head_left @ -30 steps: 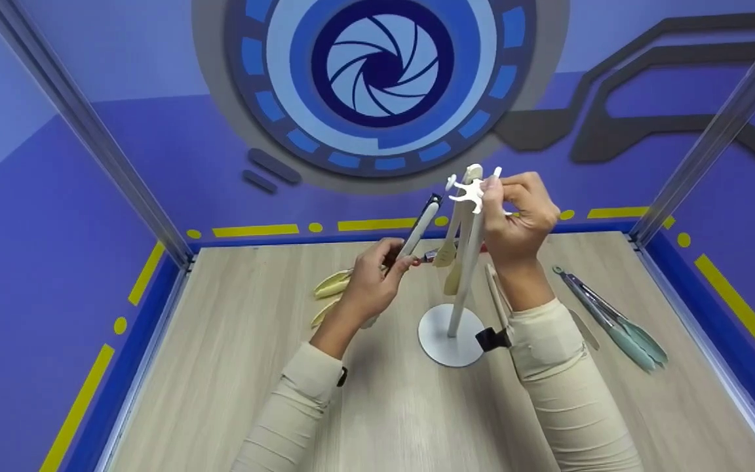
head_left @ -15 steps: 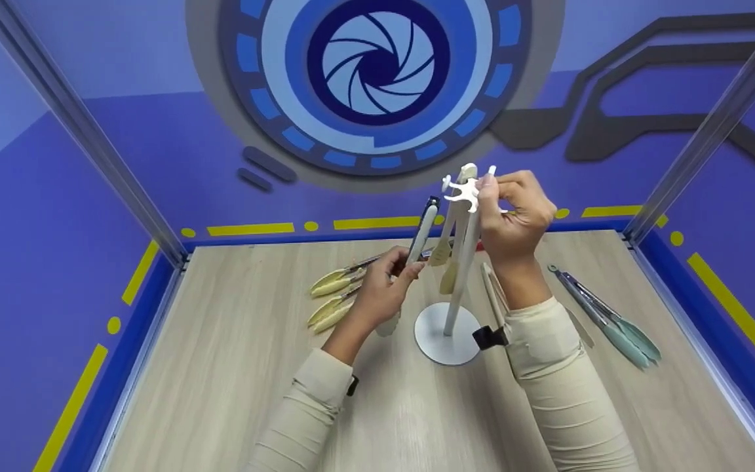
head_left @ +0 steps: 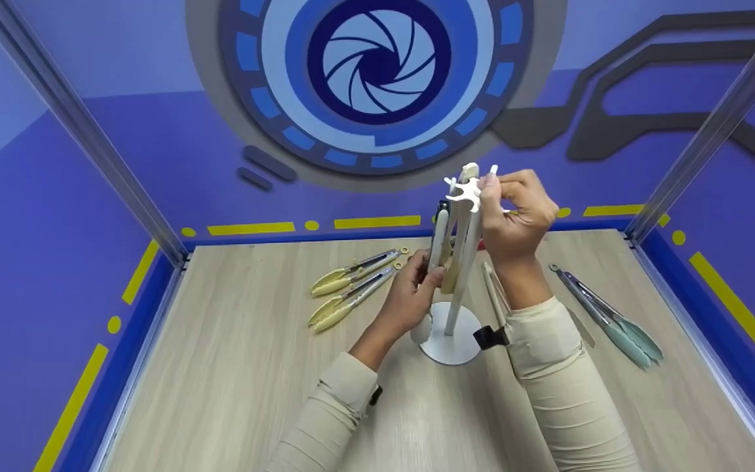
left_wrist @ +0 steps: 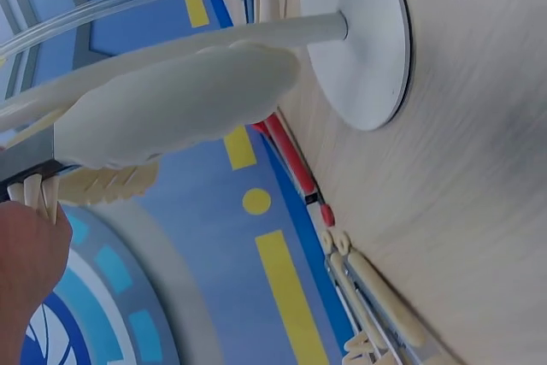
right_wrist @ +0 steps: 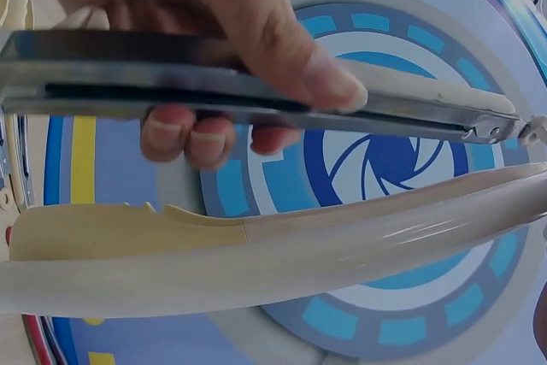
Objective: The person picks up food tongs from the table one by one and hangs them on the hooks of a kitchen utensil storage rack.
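My left hand (head_left: pixel 411 298) grips a pair of tongs (head_left: pixel 439 239) with pale grey-white handles and scalloped white heads. The tongs stand nearly upright, heads down, and their top end is just below the white hooks (head_left: pixel 466 192) of a utensil stand. In the left wrist view the white tong heads (left_wrist: pixel 188 104) overlap the stand's pole (left_wrist: pixel 316 30). My right hand (head_left: pixel 520 208) pinches one hook at the top of the stand. Beige-headed utensils (right_wrist: pixel 128 232) hang along the pole, partly hidden. The stand's round white base (head_left: pixel 449 351) rests on the table.
Two pairs of yellow-headed tongs (head_left: pixel 337 283) lie left of the stand. Green-headed tongs (head_left: pixel 613 321) lie at the right. Beige tongs (head_left: pixel 494 292) lie partly under my right forearm. A red-handled utensil (left_wrist: pixel 295 160) lies behind the stand. Blue walls surround the table.
My left hand has moved right with the tongs, bringing them up beside the pole under the hooks. The yellow tongs are now uncovered. My right hand keeps its pinch on the hook.
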### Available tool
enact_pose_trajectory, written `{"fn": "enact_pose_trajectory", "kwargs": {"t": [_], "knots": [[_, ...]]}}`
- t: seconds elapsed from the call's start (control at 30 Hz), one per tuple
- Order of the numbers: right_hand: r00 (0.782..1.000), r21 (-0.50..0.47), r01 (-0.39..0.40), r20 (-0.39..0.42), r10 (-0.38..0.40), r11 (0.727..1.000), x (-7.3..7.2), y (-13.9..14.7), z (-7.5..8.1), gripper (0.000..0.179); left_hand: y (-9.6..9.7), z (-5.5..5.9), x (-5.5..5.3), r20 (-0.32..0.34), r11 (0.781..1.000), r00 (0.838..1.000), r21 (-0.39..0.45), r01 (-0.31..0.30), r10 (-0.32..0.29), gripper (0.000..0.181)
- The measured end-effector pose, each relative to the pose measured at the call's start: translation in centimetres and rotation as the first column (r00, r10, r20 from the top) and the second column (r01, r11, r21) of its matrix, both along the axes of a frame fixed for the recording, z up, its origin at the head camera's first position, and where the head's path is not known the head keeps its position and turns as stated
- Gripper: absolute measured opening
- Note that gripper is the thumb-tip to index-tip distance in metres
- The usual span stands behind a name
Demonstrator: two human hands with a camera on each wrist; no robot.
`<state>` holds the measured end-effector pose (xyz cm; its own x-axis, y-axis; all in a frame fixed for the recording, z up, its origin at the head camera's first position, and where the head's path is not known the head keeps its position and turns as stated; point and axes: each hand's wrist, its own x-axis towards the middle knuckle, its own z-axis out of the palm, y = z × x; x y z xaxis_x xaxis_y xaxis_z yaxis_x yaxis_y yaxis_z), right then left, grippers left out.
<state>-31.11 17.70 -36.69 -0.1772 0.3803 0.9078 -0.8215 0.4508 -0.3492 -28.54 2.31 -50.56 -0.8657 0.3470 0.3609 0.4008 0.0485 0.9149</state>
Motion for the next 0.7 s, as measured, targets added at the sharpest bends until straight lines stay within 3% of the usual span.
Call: {"fn": "enact_pose_trajectory", "kwargs": {"t": [0.47, 0.7], "knots": [[1.000, -0.028, -0.003, -0.023, 0.002, 1.000, 0.1, -0.2, 0.3, 0.022, 2.5, -0.7, 0.7, 0.037, 0.996, 0.999, 0.086, -0.001, -0.002, 0.028], [1.000, -0.022, -0.011, -0.010, 0.011, 1.000, 0.1, -0.1, 0.2, 0.023, 2.9, -0.9, 0.4, 0.033, 0.996, 0.999, 0.086, -0.006, 0.003, 0.031]]}}
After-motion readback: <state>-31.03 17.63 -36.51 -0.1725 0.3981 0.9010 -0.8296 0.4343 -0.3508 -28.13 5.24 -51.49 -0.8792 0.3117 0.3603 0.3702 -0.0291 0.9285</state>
